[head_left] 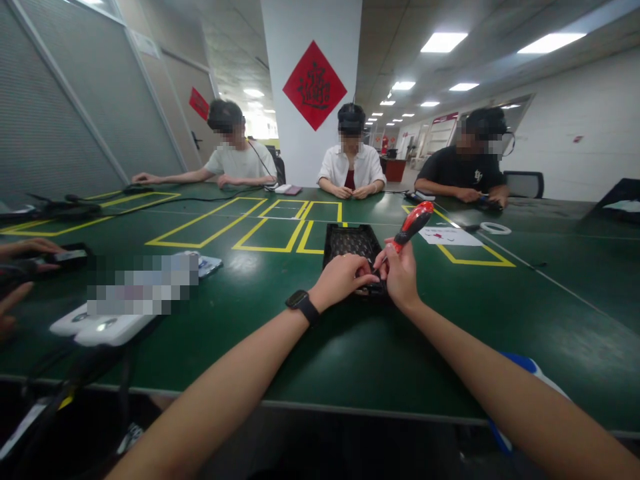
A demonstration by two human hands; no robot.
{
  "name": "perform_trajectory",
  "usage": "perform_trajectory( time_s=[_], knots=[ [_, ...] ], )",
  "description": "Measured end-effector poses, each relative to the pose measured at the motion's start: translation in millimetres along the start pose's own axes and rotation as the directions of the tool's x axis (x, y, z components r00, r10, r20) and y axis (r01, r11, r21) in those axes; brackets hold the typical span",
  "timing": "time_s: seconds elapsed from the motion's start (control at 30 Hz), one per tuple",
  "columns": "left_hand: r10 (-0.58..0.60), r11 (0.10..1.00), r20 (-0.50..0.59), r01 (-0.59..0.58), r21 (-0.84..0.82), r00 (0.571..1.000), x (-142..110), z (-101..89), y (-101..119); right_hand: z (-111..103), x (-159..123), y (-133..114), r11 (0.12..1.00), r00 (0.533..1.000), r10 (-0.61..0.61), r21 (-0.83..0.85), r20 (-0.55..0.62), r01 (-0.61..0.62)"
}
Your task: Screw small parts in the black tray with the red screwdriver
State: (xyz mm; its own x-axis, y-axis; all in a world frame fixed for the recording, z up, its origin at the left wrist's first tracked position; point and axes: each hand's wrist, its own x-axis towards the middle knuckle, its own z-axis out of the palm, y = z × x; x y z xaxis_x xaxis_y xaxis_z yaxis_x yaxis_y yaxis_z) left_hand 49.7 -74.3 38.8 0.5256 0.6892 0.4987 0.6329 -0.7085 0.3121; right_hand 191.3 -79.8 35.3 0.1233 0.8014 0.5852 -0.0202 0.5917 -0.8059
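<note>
In the head view a black open case (pixel 351 240) with a patterned inside lies on the green table in front of me. My right hand (pixel 401 275) is closed around a red and black screwdriver (pixel 414 223); its handle tilts up to the right and its shaft points down to the case's near end. My left hand (pixel 343 277), a dark watch (pixel 302 305) on its wrist, lies over the near left part of the case. Its thumb and fingers are bent together close to the screwdriver's tip. Whatever they pinch is hidden.
Yellow tape outlines (pixel 265 248) mark the green table (pixel 260 313). White power banks or similar cases (pixel 117 328) stand at left, near another person's hands (pixel 35 248). A white sheet (pixel 450 236) and a tape roll (pixel 495 228) lie right. Three people sit opposite.
</note>
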Motion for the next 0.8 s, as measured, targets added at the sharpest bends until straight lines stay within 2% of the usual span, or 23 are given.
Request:
perform_trajectory(
  time_s=[0.1, 0.17, 0.37, 0.5, 0.63, 0.8],
  knots=[
    [-0.086, 0.992, -0.029, 0.083, -0.097, 0.996, 0.7, 7.6, -1.1, 0.2, -1.4, -1.8, 1.0, 1.0, -0.007, -0.002, 0.022, 0.007],
    [-0.102, 0.985, -0.036, 0.095, -0.144, 0.994, 0.7, 10.8, -1.6, 0.0, -1.6, -2.3, 1.0, 0.999, -0.008, 0.001, 0.034, 0.008],
    [-0.015, 0.979, -0.001, 0.015, -0.204, 1.0, -0.6, 7.9, 0.4, -0.8, -1.3, -1.9, 0.999, 0.996, 0.001, 0.035, 0.084, -0.004],
    [-0.062, 0.956, -0.05, 0.045, -0.289, 0.997, -0.7, 8.0, 1.3, 0.4, -2.7, -3.4, 1.0, 0.996, -0.02, 0.019, 0.086, 0.019],
    [-0.104, 0.929, -0.028, 0.087, -0.361, 0.994, -0.3, 10.4, 0.7, 0.3, -3.4, -3.9, 0.999, 0.993, -0.028, 0.023, 0.111, 0.026],
    [-0.037, 0.945, 0.003, 0.036, -0.324, 0.999, -0.5, 10.2, -0.1, -2.6, -0.6, 0.5, 0.999, 0.992, -0.025, 0.044, 0.121, 0.02]
  ],
)
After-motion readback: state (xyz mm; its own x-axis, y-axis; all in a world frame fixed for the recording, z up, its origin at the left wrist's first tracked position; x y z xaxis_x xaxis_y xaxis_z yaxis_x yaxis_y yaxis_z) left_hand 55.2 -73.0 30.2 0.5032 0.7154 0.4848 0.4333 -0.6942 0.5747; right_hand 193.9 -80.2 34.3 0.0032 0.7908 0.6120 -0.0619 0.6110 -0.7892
